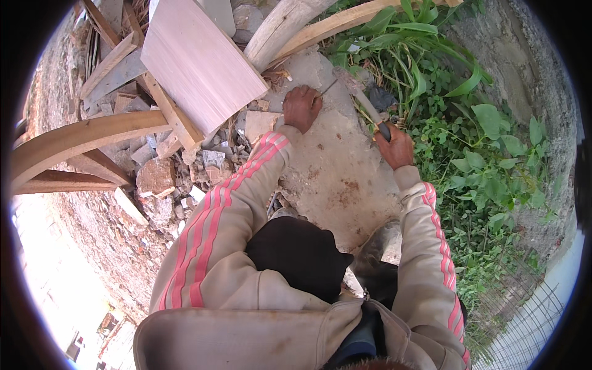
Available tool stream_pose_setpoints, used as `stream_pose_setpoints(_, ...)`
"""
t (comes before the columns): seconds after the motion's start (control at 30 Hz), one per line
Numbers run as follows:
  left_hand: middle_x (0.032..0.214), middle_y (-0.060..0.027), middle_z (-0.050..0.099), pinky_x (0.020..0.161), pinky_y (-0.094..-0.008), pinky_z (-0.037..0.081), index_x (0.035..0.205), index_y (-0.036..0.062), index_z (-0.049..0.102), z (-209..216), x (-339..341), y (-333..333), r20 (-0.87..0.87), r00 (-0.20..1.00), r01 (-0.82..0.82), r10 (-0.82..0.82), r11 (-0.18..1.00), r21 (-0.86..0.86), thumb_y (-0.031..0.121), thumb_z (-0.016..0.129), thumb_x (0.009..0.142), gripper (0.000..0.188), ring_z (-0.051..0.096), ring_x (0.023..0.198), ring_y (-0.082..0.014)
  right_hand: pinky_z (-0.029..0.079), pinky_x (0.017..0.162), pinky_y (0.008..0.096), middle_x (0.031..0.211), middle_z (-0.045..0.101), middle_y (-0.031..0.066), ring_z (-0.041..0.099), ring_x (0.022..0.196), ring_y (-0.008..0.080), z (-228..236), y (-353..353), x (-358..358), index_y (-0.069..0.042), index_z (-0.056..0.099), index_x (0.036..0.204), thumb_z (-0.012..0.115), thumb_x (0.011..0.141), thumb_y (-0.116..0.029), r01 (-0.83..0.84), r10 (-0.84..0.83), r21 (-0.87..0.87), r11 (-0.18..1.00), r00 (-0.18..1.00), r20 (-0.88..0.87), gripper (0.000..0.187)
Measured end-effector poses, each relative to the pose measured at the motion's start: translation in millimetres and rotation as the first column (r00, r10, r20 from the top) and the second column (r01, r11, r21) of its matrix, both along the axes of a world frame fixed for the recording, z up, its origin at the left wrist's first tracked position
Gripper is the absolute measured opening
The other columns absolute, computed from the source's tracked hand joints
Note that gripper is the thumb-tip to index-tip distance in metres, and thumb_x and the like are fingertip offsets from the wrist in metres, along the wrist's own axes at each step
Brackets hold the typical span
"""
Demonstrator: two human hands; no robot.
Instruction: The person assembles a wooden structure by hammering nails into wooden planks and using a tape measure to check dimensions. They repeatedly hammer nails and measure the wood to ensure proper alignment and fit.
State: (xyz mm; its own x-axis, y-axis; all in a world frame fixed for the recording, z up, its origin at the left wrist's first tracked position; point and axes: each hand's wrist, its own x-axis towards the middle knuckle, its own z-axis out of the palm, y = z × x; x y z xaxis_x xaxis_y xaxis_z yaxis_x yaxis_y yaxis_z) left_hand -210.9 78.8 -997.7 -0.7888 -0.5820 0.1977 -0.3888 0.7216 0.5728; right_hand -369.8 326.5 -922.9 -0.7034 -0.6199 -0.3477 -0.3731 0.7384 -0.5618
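My right hand [395, 148] is wrapped round the black grip of a hammer [368, 109]. The hammer's pale shaft slants up and left, and its far end is somewhat blurred above the concrete slab [336, 157]. Lower over the slab and to the left, my left hand [302, 108] is closed with its knuckles up. A thin dark metal rod [329, 88] sticks out from its fingers toward the hammer's far end. Whether this is a nail or a piece of wire I cannot tell.
A pale wood-grain board [200, 65] leans over rubble [157, 179] on the left. Curved timbers [92, 139] and a thick pole [280, 28] lie around it. Green plants [487, 154] crowd the right side beside a rough wall [552, 92]. Wire mesh [524, 314] shows at lower right.
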Motion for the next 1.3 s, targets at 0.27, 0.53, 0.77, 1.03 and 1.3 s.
stream_pose_setpoints(0.27, 0.086, -0.0140, 0.070, 0.073, -0.0431, 0.055, 0.094, 0.0063, 0.068, 152.7, 3.0, 22.5, 0.223, 0.972, -0.031, -0.073, 0.901, 0.432, 0.019, 0.067, 0.088, 0.014, 0.070, 0.080, -0.0342, 0.049, 0.054, 0.0425, 0.067, 0.062, 0.0126, 0.060, 0.053, 0.0274, 84.9, 0.6, 4.9, -0.005, 0.067, 0.095, 0.071, 0.088, -0.027, 0.470, -0.373, -0.242, 0.849, 0.857, 0.355, 0.024)
stream_pose_setpoints(0.53, 0.093, -0.0078, 0.074, 0.076, -0.0308, 0.057, 0.116, -0.0034, 0.071, 367.6, -0.2, 60.0, 0.126, 0.991, -0.078, -0.040, 0.590, 0.804, 0.020, 0.066, 0.093, 0.033, 0.071, 0.079, -0.0157, 0.037, 0.039, 0.0330, 0.059, 0.047, -0.0009, 0.047, 0.042, 0.0130, 364.7, 34.9, 30.0, -0.008, 0.055, 0.093, 0.070, 0.092, -0.024, 0.737, -0.483, -0.005, 0.676, 0.449, 0.751, 0.022)
stream_pose_setpoints(0.77, 0.101, -0.0105, 0.074, 0.078, -0.0325, 0.058, 0.118, -0.0005, 0.073, 549.3, 37.0, 125.9, 0.086, 0.996, -0.065, -0.016, 0.520, 0.852, 0.019, 0.068, 0.094, 0.031, 0.072, 0.085, -0.0174, 0.038, 0.038, 0.0299, 0.061, 0.048, -0.0019, 0.046, 0.041, 0.0111, 574.2, 129.4, 75.1, -0.008, 0.055, 0.092, 0.071, 0.093, -0.019, 0.635, -0.411, -0.024, 0.772, 0.529, 0.743, 0.019)
stream_pose_setpoints(1.03, 0.093, -0.0124, 0.074, 0.069, -0.0349, 0.059, 0.124, 0.0034, 0.069, 763.1, 203.8, 178.1, 0.169, 0.966, -0.236, 0.194, 0.407, 0.882, 0.017, 0.067, 0.094, 0.033, 0.073, 0.071, -0.0183, 0.040, 0.054, 0.0281, 0.070, 0.061, 0.0007, 0.052, 0.057, 0.0079, 777.0, 184.3, 120.2, -0.004, 0.063, 0.087, 0.077, 0.095, -0.024, 0.224, -0.037, -0.271, 0.936, 0.829, 0.558, 0.025)
stream_pose_setpoints(1.3, 0.098, -0.0117, 0.076, 0.072, -0.0296, 0.058, 0.121, 0.0014, 0.067, 825.6, 375.8, 168.0, 0.057, 0.540, -0.412, 0.840, 0.205, 0.888, 0.018, 0.067, 0.097, 0.029, 0.072, 0.079, -0.0122, 0.037, 0.057, 0.0268, 0.070, 0.052, -0.0025, 0.046, 0.061, 0.0073, 911.6, 66.0, 115.3, -0.004, 0.061, 0.096, 0.072, 0.099, -0.021, -0.043, 0.198, -0.313, 0.949, 0.854, 0.481, 0.021)
